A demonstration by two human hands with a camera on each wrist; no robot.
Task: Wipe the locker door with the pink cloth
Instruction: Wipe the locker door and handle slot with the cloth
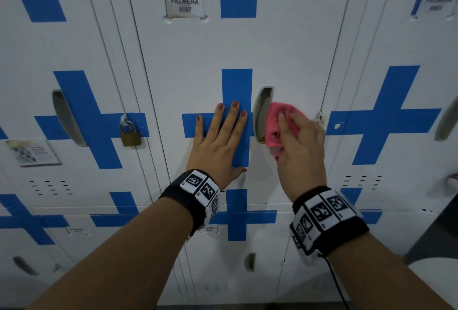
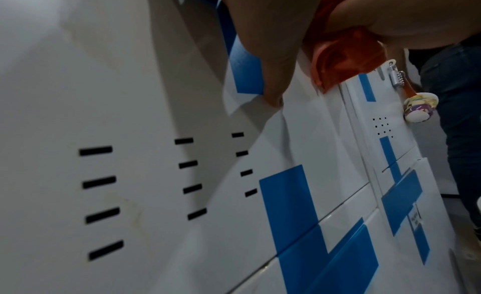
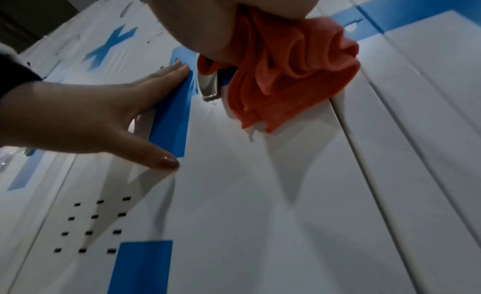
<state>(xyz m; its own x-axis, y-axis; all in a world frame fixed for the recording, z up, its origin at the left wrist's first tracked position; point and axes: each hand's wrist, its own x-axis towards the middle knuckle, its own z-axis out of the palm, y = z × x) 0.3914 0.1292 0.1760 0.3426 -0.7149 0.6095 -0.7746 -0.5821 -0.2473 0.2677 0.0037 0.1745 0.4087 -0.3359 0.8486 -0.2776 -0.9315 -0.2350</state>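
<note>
Both arms reach out to the locker door (image 1: 193,61). Bunched in the right hand (image 1: 301,141), the pink cloth (image 1: 277,123) rubs beside the handle (image 1: 261,113). Flat and open, the left hand (image 1: 220,141) steadies the door. Most of the door looks left to wipe.

Even, cool indoor light falls on the white locker door (image 1: 198,61) in the head view, without harsh glare; wide-angle distortion bends the door seams outward toward the frame edges, and lockers far to either side of the door blur. Both wrist views are dimmer and softer, showing broad grey shadows below the left hand (image 3: 86,121) and the pink cloth (image 3: 291,72), which renders orange there.
</note>
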